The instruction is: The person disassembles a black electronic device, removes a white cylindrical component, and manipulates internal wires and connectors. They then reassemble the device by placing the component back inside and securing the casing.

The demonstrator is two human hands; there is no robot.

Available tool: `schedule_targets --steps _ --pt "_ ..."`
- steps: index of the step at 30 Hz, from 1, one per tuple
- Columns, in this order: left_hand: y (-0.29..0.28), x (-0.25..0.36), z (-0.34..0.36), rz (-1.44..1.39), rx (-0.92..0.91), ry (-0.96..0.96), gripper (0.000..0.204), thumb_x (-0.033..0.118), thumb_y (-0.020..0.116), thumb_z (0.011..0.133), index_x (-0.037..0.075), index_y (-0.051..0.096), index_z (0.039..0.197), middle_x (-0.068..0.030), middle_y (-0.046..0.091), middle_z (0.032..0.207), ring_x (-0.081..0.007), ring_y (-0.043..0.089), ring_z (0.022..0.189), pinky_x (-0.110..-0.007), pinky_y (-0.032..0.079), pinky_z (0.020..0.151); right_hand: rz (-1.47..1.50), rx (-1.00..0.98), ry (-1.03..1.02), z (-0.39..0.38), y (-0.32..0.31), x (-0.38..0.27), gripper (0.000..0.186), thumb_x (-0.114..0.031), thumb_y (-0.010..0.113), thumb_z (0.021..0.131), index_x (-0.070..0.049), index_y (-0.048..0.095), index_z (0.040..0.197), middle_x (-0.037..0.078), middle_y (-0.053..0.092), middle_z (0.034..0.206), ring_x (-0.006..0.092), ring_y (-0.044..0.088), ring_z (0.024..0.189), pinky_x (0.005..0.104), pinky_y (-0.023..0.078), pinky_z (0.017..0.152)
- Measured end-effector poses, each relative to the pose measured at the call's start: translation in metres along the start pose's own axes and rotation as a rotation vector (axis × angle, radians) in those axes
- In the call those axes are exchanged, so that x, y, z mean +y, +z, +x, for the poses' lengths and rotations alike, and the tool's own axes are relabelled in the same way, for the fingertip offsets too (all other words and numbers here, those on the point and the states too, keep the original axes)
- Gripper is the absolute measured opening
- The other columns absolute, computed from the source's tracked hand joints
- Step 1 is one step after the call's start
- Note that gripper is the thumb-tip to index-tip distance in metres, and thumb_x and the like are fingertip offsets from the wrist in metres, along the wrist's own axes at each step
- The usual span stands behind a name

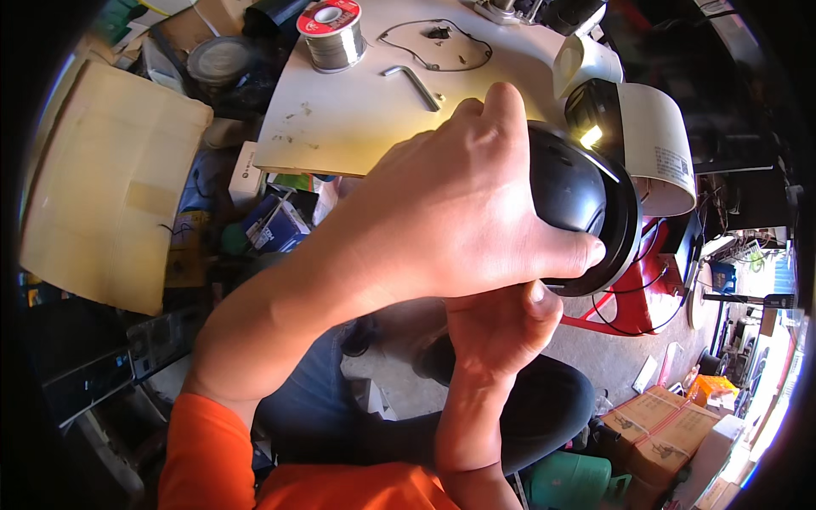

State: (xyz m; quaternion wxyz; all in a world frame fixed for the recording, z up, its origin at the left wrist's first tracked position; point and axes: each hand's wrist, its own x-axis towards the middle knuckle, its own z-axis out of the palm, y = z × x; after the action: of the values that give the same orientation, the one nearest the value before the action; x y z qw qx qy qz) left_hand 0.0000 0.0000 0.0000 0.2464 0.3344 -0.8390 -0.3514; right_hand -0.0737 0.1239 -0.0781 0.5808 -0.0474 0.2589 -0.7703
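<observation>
My left hand is wrapped over a round black domed object with a wide rim, its thumb pressed on the front of the dome and most of its fingers hidden behind. Underneath, my right hand cups the same object from below, thumb upward, with its other fingers mostly hidden. Just beyond the dome sits a white cylindrical housing with a black section, and a small yellow light glows beside it. The white worktable holds a solder spool, a hex key and a thin looped gasket.
A cardboard sheet leans at the left among piled boxes and clutter. A red stool with dangling black cables stands at the right. Tied cardboard boxes and a green plastic container lie on the floor at the lower right.
</observation>
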Motion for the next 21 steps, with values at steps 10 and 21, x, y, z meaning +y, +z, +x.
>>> schedule_targets --steps 10,21 --pt "-0.016 0.010 0.010 -0.361 -0.151 -0.171 0.078 0.047 0.084 0.060 -0.008 0.053 0.106 -0.0222 0.068 0.089 -0.0323 0.070 0.081 -0.037 0.055 0.075 0.322 -0.141 -0.007 0.000 -0.016 -0.004 0.074 -0.031 0.068 0.076 -0.006 0.045 0.142 0.015 0.049 0.143 0.0359 0.046 0.132 0.0563 0.038 0.110" --pt "-0.014 0.007 -0.015 -0.256 -0.018 -0.077 0.076 0.041 0.084 0.063 -0.008 0.050 0.110 -0.0210 0.066 0.093 -0.0299 0.068 0.085 -0.036 0.054 0.078 0.530 -0.131 0.006 -0.004 -0.014 0.004 0.086 -0.027 0.069 0.067 -0.011 0.038 0.146 0.012 0.046 0.144 0.0346 0.047 0.131 0.0560 0.040 0.109"
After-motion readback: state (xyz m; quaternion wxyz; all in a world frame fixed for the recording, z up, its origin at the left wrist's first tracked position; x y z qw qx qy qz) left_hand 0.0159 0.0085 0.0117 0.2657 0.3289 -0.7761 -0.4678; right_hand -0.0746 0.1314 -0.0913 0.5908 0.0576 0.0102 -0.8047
